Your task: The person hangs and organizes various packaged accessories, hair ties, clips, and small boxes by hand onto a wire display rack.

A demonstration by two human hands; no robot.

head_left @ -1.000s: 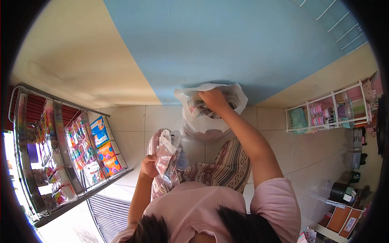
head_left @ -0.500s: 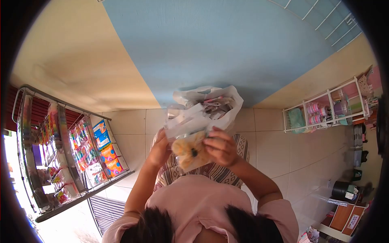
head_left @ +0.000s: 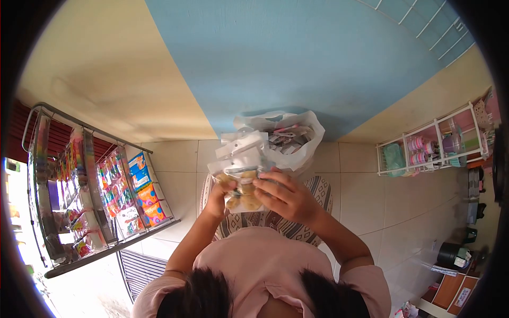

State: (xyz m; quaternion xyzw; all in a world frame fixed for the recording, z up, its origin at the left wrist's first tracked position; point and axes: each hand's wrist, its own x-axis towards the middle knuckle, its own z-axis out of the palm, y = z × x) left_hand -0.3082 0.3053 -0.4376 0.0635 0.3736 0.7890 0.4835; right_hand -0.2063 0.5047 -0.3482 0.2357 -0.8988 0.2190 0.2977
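Note:
Several clear plastic packets (head_left: 245, 159) with white tops and yellowish items inside are bunched over my lap. My left hand (head_left: 217, 197) grips them at their left edge, thumb on the front. The fingers of my right hand (head_left: 286, 195) press on their right side. Just beyond the packets, a white plastic bag (head_left: 313, 146) stands open against the wall, with many small packets (head_left: 289, 139) inside it. Patterned fabric (head_left: 318, 196) covers my lap beneath the packets.
On the left stands a metal rack (head_left: 106, 244) hung with colourful packaged goods. A white wire shelf (head_left: 408, 169) with pink and green items is at the right. The blue and cream wall (head_left: 275, 58) rises ahead, above a tiled floor (head_left: 360, 201).
Several packets are now bunched in my hands, where one with a yellow fluffy item showed in front before. The white bag's contents are less covered. The view has shifted slightly.

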